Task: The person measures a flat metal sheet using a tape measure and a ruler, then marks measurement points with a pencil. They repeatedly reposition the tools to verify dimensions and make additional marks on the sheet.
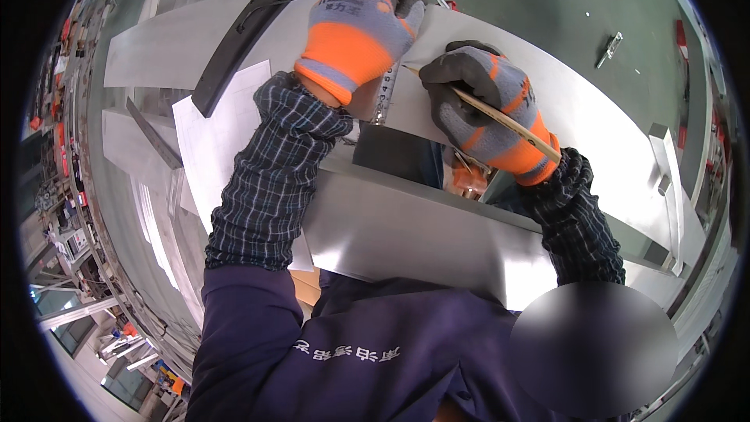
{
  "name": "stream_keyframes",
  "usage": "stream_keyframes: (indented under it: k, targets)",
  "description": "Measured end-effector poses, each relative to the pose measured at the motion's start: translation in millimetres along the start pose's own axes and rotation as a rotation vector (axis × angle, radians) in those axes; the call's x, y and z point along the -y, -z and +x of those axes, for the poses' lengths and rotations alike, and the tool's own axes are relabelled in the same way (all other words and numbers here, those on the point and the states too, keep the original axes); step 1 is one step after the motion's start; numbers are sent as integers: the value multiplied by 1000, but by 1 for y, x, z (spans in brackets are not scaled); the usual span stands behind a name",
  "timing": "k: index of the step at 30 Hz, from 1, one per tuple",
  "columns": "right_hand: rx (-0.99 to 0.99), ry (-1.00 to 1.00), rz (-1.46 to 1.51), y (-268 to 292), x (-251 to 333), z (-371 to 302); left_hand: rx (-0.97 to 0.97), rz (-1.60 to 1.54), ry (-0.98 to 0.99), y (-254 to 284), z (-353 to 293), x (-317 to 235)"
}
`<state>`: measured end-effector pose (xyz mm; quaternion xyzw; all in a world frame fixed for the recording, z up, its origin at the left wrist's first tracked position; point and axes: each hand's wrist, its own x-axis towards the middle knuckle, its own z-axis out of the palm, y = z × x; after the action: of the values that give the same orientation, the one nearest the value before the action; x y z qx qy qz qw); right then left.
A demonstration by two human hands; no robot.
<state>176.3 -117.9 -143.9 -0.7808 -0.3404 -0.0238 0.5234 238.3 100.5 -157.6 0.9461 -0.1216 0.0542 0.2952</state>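
My left hand [359, 35], in a grey and orange work glove, is closed at the far edge of a silvery metal panel [578, 101]. Under its thumb side runs the marked blade of a measuring tape [383, 98], lying across the panel to its near edge. Most of what the fingers wrap around is hidden. My right hand [484, 105], gloved alike, grips a wooden pencil [512, 123]. The pencil's tip points left, close to the panel surface beside the tape blade.
A dark curved strip [250, 39] lies across the panel left of my left hand. White paper sheets [223, 137] sit beneath my left forearm. Nearer me is another metal face [406, 223], with an opening between. A metal bracket [668, 195] stands at right; a small metal piece [610, 48] lies on the green floor.
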Motion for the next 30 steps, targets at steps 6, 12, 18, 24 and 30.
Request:
stream_keyframes:
  k: [6, 12, 18, 24, 30]
  targets:
    - [26, 88, -29, -2, -6, 1, -99, 73, -70, -5, -3, 1]
    - [29, 77, -51, -3, -7, -1, -49, 39, -7, -4, -2, -3]
    - [44, 66, -62, -2, -5, 0, -39, 93, -4, -5, -2, 0]
    - [44, 51, -52, -3, -5, -2, -61, 61, -34, -4, -4, 1]
    - [52, 50, -50, 3, -1, -2, -28, 98, -9, 4, -5, -15]
